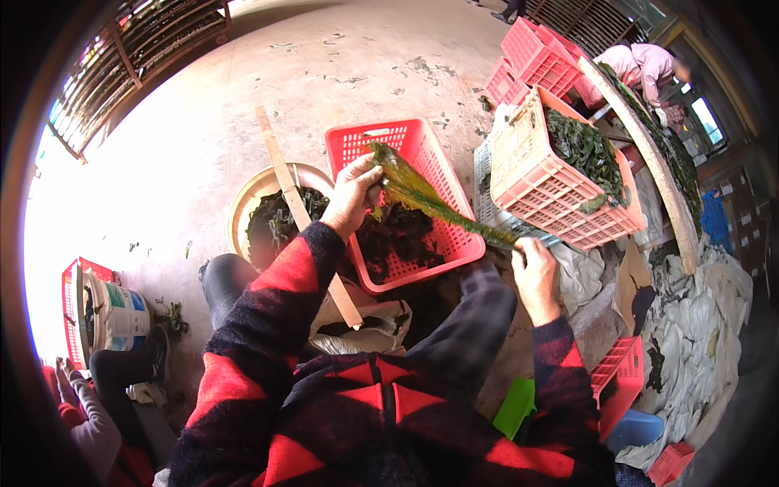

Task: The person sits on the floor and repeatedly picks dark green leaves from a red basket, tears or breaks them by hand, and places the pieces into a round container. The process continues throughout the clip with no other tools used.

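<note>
A long green strip of seaweed (435, 207), probably kelp, stretches between my two hands. My left hand (356, 190) pinches its broad, yellowish end. The narrow, folded end is gripped by my right hand (537, 277), farther to the right. Below the strip stands a red perforated plastic basket (450, 176) with a heap of dark seaweed (398, 240) at its bottom. Left of it, more seaweed (277, 222) lies in a round pale tub (239, 210). A narrow wooden board (281, 167) rests across that tub, passing under my left forearm.
At the right, an orange crate (548, 182) full of seaweed sits on a pale blue crate (484, 176). A person (651, 70) bends over a wood-edged table (654, 164) beyond. Another person (100, 420) sits at lower left beside a white bucket (125, 316). White sheeting (700, 341) covers the right side.
</note>
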A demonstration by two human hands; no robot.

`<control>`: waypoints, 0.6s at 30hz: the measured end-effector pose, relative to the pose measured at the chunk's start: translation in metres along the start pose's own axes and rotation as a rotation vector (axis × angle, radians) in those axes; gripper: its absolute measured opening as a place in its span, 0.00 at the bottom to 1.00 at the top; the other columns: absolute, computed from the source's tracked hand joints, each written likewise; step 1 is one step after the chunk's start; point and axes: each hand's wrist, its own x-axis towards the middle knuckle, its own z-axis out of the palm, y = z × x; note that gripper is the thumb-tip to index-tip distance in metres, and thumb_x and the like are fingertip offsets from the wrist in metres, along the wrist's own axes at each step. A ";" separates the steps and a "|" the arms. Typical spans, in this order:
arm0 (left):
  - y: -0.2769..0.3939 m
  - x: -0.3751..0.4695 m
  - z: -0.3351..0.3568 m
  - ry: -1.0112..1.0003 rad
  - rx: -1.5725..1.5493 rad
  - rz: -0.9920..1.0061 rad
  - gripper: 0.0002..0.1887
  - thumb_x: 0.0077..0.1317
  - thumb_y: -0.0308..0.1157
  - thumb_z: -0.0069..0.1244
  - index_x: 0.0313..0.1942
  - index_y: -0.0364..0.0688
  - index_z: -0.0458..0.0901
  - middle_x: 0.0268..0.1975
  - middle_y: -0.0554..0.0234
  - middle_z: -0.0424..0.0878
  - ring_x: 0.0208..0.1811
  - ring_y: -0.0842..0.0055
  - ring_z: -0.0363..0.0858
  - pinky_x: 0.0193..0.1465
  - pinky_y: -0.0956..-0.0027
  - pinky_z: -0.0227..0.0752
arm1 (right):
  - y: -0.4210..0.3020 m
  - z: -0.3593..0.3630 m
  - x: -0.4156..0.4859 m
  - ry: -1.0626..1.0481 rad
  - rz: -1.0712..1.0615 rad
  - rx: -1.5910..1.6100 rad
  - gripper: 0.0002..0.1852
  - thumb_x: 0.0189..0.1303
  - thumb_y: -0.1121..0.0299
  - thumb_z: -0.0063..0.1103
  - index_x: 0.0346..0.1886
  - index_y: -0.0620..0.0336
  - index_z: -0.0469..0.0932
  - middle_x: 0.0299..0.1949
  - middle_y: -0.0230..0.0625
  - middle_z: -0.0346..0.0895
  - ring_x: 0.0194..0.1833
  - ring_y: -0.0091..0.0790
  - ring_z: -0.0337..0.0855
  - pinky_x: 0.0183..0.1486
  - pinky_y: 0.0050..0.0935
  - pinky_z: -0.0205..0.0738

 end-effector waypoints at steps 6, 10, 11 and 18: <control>-0.002 -0.007 0.013 -0.303 -0.215 -0.142 0.11 0.72 0.26 0.43 0.52 0.43 0.77 0.37 0.75 0.79 0.22 0.89 0.62 0.26 0.82 0.60 | -0.016 0.038 -0.010 -0.571 0.169 0.355 0.14 0.54 0.70 0.67 0.42 0.65 0.80 0.41 0.41 0.82 0.38 0.35 0.84 0.44 0.33 0.77; -0.017 -0.014 0.028 -0.364 -0.098 -0.237 0.10 0.73 0.30 0.43 0.51 0.42 0.77 0.37 0.75 0.79 0.22 0.90 0.64 0.25 0.83 0.61 | -0.033 0.077 0.011 -0.441 0.352 0.794 0.20 0.65 0.62 0.63 0.53 0.65 0.77 0.46 0.33 0.82 0.47 0.23 0.79 0.50 0.27 0.74; -0.019 -0.015 0.031 -0.363 -0.091 -0.270 0.09 0.74 0.27 0.41 0.48 0.42 0.78 0.33 0.75 0.78 0.21 0.90 0.66 0.24 0.83 0.63 | -0.037 0.086 0.021 -0.423 0.387 1.014 0.18 0.67 0.63 0.60 0.54 0.66 0.76 0.47 0.32 0.81 0.49 0.22 0.78 0.52 0.24 0.72; 0.000 -0.027 0.030 -0.386 0.219 -0.246 0.17 0.68 0.27 0.50 0.57 0.41 0.77 0.35 0.77 0.81 0.24 0.94 0.69 0.26 0.85 0.63 | -0.057 0.102 0.057 -0.413 0.452 1.474 0.15 0.67 0.71 0.58 0.55 0.64 0.76 0.47 0.32 0.80 0.49 0.24 0.79 0.53 0.24 0.73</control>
